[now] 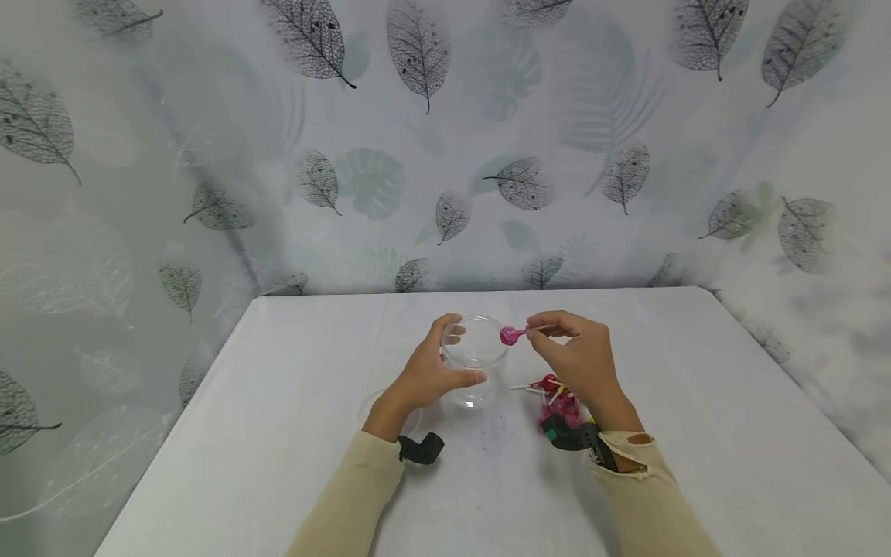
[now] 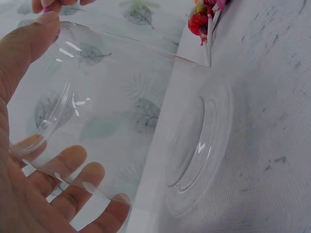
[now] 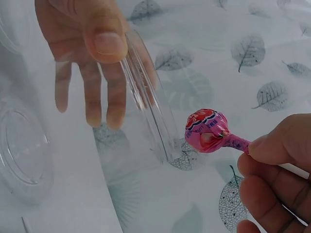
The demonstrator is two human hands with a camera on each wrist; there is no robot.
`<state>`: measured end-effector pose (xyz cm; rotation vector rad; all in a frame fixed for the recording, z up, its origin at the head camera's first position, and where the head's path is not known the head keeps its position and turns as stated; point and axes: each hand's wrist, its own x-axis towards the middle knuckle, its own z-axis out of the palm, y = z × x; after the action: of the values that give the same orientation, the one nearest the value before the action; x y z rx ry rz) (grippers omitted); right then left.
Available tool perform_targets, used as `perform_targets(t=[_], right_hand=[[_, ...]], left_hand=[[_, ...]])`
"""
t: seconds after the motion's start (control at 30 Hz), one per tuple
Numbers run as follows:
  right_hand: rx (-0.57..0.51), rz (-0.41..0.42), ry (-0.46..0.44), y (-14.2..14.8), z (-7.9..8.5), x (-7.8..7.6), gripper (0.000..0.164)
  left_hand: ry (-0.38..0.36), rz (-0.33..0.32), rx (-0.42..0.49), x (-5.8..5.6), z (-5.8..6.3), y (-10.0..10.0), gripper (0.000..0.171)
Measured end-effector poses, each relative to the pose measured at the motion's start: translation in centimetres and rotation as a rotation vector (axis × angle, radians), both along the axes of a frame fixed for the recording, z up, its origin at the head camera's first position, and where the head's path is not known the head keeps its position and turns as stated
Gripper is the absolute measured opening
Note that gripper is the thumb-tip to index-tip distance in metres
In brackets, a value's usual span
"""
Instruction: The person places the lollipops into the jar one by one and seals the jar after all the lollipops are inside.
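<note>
My left hand point(image 1: 425, 373) grips a clear plastic jar point(image 2: 112, 111), thumb on one side and fingers around the other. The jar's round mouth is open at the top, and its base point(image 2: 201, 150) is close to the white table; I cannot tell if they touch. In my right hand point(image 1: 583, 360), thumb and fingers pinch a pink-wrapped lollipop point(image 3: 206, 131) by its stick. Its round head points left and is just beside the jar's rim point(image 3: 150, 97). Below the right hand lies a small pile of wrapped lollipops point(image 1: 565, 408), partly hidden by the wrist.
A clear round lid point(image 1: 412, 422) lies flat on the white table point(image 1: 292, 371), partly beneath the left forearm. Leaf-patterned cloth point(image 1: 452, 155) hangs behind the table and along its sides. A black camera mount sits on each wrist.
</note>
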<state>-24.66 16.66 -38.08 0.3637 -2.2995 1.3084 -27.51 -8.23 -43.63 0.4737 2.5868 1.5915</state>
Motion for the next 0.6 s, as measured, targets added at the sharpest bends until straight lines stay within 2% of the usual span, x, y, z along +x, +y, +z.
perform_targets(t=[0.3, 0.6], right_hand=[[0.005, -0.005, 0.010, -0.7, -0.1, 0.1, 0.012], [0.026, 0.003, 0.074, -1.3, -0.6, 0.3, 0.019]], left_hand=[[-0.004, 0.003, -0.003, 0.0, 0.0, 0.2, 0.103], [0.017, -0.011, 0.005, 0.1, -0.2, 0.1, 0.104]])
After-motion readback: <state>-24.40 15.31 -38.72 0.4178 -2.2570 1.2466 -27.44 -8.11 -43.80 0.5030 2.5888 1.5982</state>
